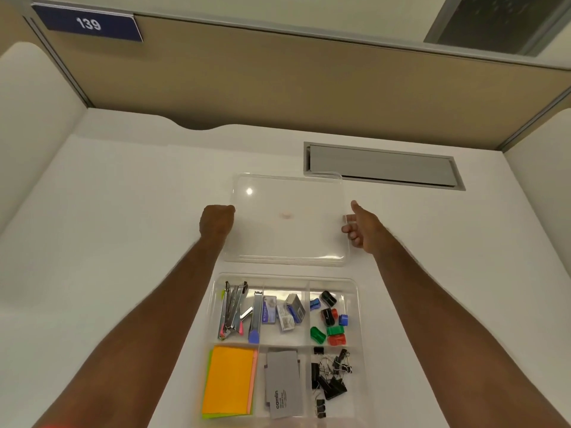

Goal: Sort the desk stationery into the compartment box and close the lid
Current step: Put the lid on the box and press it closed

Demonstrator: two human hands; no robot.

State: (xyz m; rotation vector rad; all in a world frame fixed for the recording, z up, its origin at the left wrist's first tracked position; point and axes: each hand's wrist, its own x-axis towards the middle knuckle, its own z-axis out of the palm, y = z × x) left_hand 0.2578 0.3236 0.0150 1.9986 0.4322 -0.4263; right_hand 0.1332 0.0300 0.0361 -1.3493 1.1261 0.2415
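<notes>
Now both hands grip a clear, rounded-rectangle plastic lid (287,217), left hand (216,222), right hand (363,228), beyond the filled 6-compartment box (358,304).

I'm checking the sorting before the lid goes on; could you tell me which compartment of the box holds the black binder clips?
The near right compartment of the box: it holds the binder clips, while the one behind it holds coloured sharpeners.

We have one view only, from a wide-angle camera worn on the person's head. It looks forward and steeply down onto the white surface (123,211), close enough that both forearms stretch from the bottom corners toward the middle, with the partition wall (278,81) at its far edge across the top.
</notes>
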